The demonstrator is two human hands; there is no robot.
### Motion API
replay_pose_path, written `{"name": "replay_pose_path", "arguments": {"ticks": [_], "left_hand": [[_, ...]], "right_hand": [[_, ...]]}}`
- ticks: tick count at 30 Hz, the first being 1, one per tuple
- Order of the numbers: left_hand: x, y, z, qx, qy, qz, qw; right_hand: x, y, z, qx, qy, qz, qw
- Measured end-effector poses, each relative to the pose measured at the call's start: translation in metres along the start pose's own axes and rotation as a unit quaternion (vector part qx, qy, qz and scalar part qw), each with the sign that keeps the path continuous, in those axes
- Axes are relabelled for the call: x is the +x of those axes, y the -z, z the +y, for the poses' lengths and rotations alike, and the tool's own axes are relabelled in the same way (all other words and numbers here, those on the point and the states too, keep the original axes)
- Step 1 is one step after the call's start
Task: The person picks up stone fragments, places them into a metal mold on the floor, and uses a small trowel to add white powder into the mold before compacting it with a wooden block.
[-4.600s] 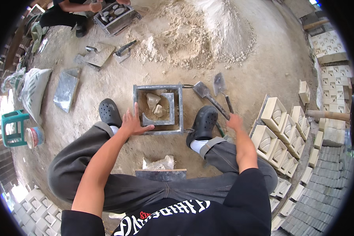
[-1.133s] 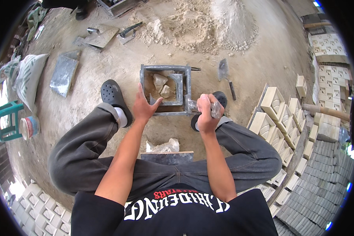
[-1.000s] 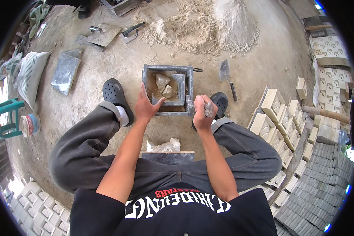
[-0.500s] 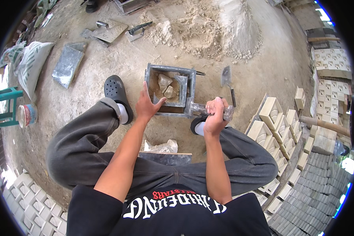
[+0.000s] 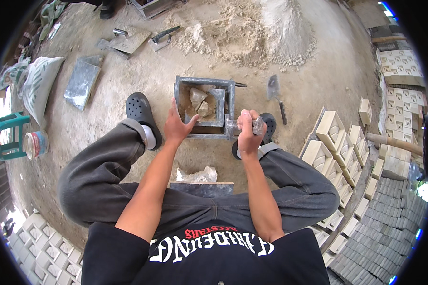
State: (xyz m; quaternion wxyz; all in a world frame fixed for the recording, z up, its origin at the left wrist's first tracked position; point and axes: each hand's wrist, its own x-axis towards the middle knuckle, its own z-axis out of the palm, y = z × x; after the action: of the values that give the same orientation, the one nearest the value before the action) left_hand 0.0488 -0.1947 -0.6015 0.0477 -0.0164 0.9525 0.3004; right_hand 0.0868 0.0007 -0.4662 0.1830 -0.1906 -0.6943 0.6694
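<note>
Between my feet stands a grey rectangular metal mould [image 5: 177, 88] with a smaller inner frame and loose pale clay lumps [image 5: 198, 99] inside. My left hand [image 5: 177, 127] grips its near left corner, fingers stretched along the outer wall and thumb over the rim. In my right hand [image 5: 250, 133] is a short, thick-handled hammer [image 5: 258, 125], closed in my fist. Its grey, caked head lies against the mould's near right corner. A trowel [image 5: 273, 89] rests on the ground to the right of the mould.
Ahead lies a heap of pale powder [image 5: 285, 33]. Metal plates [image 5: 83, 80], a float [image 5: 131, 39], a sack [image 5: 39, 83], a green stool [image 5: 12, 135] and a tub [image 5: 35, 144] are at the left. Stacked cream blocks [image 5: 330, 133] stand at right. A board [image 5: 202, 189] lies near my lap.
My right hand has moved left with the hammer, bringing its head closer against the mould's corner. My left hand keeps its hold on the mould.
</note>
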Motion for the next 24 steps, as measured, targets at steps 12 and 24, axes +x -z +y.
{"name": "replay_pose_path", "arguments": {"ticks": [12, 24], "left_hand": [[0.000, 0.005, -0.009, -0.002, 0.001, -0.003, 1.000], [0.001, 0.007, -0.002, -0.013, 0.024, -0.026, 0.999]], "right_hand": [[0.004, -0.008, -0.028, -0.012, -0.003, 0.000, 1.000], [0.002, -0.004, -0.026, 0.016, 0.032, 0.030, 0.999]]}}
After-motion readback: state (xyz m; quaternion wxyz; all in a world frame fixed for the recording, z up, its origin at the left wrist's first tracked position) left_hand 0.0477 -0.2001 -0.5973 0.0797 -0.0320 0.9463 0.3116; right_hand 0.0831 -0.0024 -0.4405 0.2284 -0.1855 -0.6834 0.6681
